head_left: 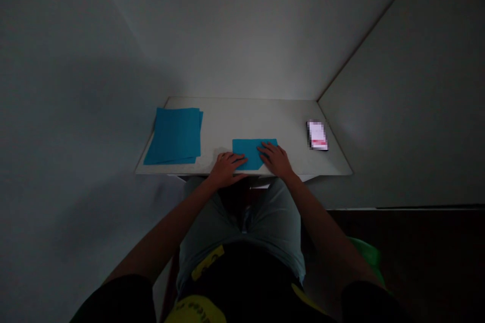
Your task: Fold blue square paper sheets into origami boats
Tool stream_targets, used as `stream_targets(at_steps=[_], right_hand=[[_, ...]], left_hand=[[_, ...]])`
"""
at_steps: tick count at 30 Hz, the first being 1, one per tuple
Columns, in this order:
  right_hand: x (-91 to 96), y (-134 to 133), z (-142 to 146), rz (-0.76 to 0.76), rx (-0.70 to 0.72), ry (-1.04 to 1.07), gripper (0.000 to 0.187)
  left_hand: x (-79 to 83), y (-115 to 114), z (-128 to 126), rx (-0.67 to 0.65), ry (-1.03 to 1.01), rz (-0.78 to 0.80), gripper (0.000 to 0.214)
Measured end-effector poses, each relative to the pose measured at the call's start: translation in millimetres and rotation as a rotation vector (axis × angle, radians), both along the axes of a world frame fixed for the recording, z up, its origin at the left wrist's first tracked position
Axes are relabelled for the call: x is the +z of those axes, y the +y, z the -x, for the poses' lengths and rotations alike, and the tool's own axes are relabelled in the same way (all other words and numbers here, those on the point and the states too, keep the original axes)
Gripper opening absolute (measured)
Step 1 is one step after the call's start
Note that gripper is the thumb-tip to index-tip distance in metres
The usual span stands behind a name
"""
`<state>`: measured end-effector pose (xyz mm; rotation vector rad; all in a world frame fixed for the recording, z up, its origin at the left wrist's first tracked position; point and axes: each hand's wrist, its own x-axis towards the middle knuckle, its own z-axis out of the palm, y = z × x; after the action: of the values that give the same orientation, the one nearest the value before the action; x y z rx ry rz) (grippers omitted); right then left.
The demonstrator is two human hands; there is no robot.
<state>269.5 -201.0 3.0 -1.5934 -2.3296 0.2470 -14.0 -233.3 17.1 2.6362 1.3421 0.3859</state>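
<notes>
A small blue sheet of paper (250, 149), apparently folded, lies near the front edge of the white table. One lower corner, close to my right hand, looks cut off at a slant. My left hand (227, 165) rests on the paper's left side with its fingers stretched out and the thumb towards the table edge. On the right side my right hand (276, 159) lies with fingers spread over the paper. Part of the sheet is hidden under both hands. To the left sits a stack of larger blue sheets (176, 133), slightly out of line with each other.
A phone (317, 135) with a lit screen lies at the right of the white table (242, 116). Walls border the table at the back, left and right. Something green (366, 252) stands low at the right on the dark floor.
</notes>
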Motion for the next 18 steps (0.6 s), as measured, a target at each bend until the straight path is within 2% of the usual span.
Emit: stream_targets(at_steps=[4, 7, 10, 16, 18], right_hand=[[2.7, -8.7, -1.9, -0.026, 0.014, 0.001, 0.041], [3.5, -14.2, 0.2, -0.041, -0.007, -0.022, 0.041], [4.4, -17.1, 0.4, -0.043, -0.006, -0.031, 0.042], [9.4, -27.5, -2.0, 0.005, -0.016, -0.029, 0.042], [10.2, -31.7, 0.1, 0.001, -0.043, -0.035, 0.042]], left_hand=[[13.0, 10.3, 12.0, -0.073, 0.004, 0.069, 0.040], [21.5, 17.0, 19.3, -0.148, 0.008, 0.093, 0.043], [23.5, 17.1, 24.7, -0.196, 0.008, 0.100, 0.053], [33.1, 21.5, 18.4, -0.186, 0.033, 0.120, 0.040], [38.9, 25.7, 4.1, -0.091, 0.031, 0.061, 0.040]])
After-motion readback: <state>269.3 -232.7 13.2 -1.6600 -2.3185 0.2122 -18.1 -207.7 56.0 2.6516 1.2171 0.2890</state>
